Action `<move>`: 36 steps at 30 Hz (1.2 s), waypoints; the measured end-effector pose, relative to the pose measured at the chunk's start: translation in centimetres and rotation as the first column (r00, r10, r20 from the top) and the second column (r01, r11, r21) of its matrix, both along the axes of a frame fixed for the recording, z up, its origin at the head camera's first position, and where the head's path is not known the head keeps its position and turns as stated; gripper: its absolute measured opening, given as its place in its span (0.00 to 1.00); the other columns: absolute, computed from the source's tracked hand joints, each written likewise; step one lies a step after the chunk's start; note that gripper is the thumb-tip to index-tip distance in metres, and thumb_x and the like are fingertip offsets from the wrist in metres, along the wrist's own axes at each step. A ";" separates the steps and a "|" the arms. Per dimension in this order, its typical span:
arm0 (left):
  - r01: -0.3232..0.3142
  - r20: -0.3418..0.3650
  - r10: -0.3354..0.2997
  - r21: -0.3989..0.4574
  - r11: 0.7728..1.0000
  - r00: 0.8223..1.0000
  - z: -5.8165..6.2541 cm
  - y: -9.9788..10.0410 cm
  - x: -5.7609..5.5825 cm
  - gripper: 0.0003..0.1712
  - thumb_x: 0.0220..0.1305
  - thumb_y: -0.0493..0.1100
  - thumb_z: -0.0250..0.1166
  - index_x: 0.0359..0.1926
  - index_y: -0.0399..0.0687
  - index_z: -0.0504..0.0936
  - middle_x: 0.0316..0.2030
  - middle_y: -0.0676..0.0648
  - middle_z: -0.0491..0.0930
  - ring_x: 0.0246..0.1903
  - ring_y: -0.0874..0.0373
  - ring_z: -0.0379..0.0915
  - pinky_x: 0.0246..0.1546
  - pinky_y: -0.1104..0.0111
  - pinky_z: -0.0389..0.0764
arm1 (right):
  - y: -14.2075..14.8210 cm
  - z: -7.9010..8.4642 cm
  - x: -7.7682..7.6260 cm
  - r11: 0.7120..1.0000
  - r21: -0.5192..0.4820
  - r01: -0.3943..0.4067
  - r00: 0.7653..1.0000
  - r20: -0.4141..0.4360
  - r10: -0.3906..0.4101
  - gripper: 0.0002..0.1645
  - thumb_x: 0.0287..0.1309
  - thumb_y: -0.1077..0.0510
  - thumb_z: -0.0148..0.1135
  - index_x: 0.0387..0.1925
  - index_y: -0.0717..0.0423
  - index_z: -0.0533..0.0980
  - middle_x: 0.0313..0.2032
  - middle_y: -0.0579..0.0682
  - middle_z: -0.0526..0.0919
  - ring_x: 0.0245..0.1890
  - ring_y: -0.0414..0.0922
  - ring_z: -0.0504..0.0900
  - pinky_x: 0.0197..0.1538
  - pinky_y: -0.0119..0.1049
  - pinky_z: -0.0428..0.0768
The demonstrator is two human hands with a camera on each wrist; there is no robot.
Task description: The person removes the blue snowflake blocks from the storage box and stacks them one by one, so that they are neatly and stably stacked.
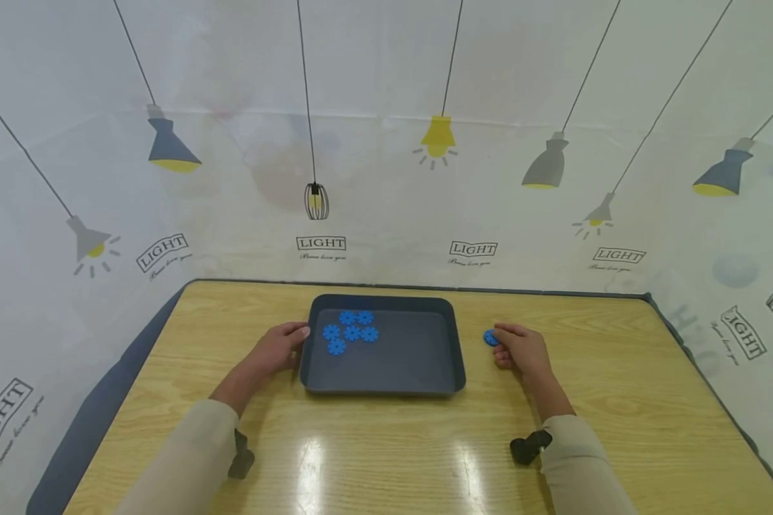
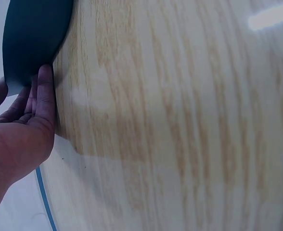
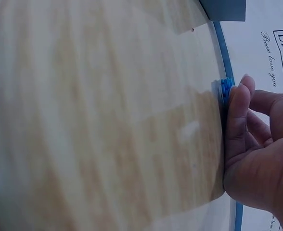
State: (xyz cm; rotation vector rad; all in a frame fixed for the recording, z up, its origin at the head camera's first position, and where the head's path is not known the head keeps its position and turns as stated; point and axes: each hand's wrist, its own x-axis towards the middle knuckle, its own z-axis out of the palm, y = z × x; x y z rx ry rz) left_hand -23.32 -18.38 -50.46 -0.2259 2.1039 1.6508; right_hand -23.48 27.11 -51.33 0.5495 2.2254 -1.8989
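A dark grey rectangular tray (image 1: 406,354) lies on the table in the head view. Several flat blue notched discs, gear-like in outline, sit in its left half, among them one disc (image 1: 336,346) nearest the front. My left hand (image 1: 278,348) grips the tray's left side, thumb at the rim and fingers against the outer wall (image 2: 35,38). To the right of the tray, my right hand (image 1: 522,349) pinches a blue notched disc (image 1: 490,337) close to the tabletop. In the right wrist view the blue edge (image 3: 225,89) looks layered; I cannot tell how many discs are there.
The wood-grain table (image 1: 386,458) has a dark edge along its back and sides. White sheeting (image 1: 386,164) printed with lamps and lettering rises behind and beside it. Black devices, such as the right one (image 1: 530,447), sit at both sleeve cuffs.
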 end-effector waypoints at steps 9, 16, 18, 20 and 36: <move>-0.007 -0.003 0.007 0.006 1.000 1.000 0.1 -0.1 0.1 0.31 0.77 0.50 0.47 0.72 0.37 0.58 0.65 0.34 0.67 0.63 0.44 0.66 0.58 0.55 0.77 | -0.5 0.6 -0.2 0.997 0.071 0.006 1.000 0.011 -0.006 0.29 0.68 0.48 0.56 0.63 0.59 0.71 0.18 0.46 0.79 0.16 0.37 0.77 0.19 0.29 0.77; -0.004 -0.014 0.004 0.010 1.000 1.000 0.1 -0.1 0.1 0.30 0.77 0.49 0.47 0.71 0.36 0.59 0.64 0.33 0.68 0.62 0.43 0.67 0.57 0.56 0.78 | -3.2 3.3 -1.8 0.981 0.190 -0.031 0.997 -0.062 0.043 0.27 0.68 0.49 0.56 0.62 0.61 0.73 0.17 0.46 0.80 0.15 0.38 0.77 0.21 0.31 0.79; -0.002 -0.018 0.002 0.006 1.000 1.000 0.1 -0.1 0.2 0.30 0.77 0.49 0.47 0.71 0.35 0.59 0.64 0.33 0.68 0.61 0.43 0.67 0.56 0.56 0.78 | -4.3 4.1 -2.5 0.979 0.196 -0.050 0.995 -0.080 0.067 0.26 0.67 0.50 0.57 0.60 0.61 0.74 0.17 0.46 0.80 0.15 0.38 0.78 0.22 0.32 0.81; 0.002 -0.020 -0.002 0.002 1.000 1.000 0.1 -0.1 0.2 0.31 0.77 0.50 0.47 0.71 0.36 0.59 0.64 0.33 0.68 0.62 0.43 0.67 0.56 0.56 0.78 | -5.5 4.8 -3.1 0.972 0.218 -0.082 0.989 -0.099 0.106 0.25 0.67 0.50 0.57 0.60 0.60 0.75 0.17 0.46 0.80 0.15 0.38 0.78 0.22 0.33 0.82; 0.004 -0.013 -0.003 0.012 1.000 1.000 0.2 -0.2 0.2 0.31 0.77 0.50 0.47 0.72 0.36 0.58 0.65 0.33 0.67 0.63 0.42 0.66 0.57 0.54 0.78 | -14.1 4.7 -4.2 0.907 0.270 -0.324 0.927 -0.102 0.361 0.20 0.65 0.54 0.59 0.56 0.57 0.78 0.18 0.51 0.80 0.13 0.41 0.78 0.25 0.45 0.85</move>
